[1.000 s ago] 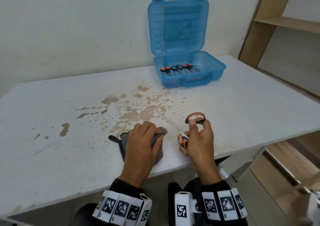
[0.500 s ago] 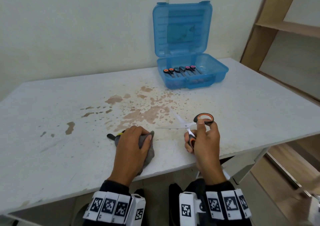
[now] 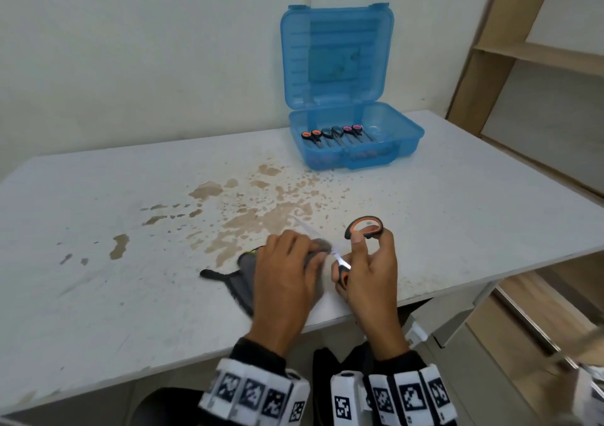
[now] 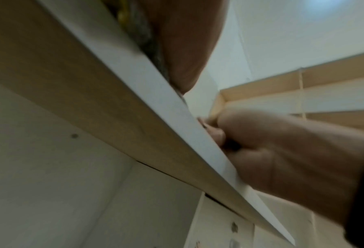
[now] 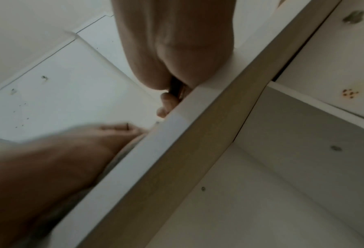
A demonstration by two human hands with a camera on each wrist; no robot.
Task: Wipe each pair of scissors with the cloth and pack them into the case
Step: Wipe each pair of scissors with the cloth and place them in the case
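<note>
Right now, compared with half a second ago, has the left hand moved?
Yes. Measured against the brown stain, the left hand has slid right with the cloth, closing on the scissors held by the right hand.

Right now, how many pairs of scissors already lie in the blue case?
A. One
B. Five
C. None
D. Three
D: in the head view the case holds six handle loops, two orange, two dark and two pink, which makes three pairs of scissors; a fourth pair is outside it, in the right hand.
</note>
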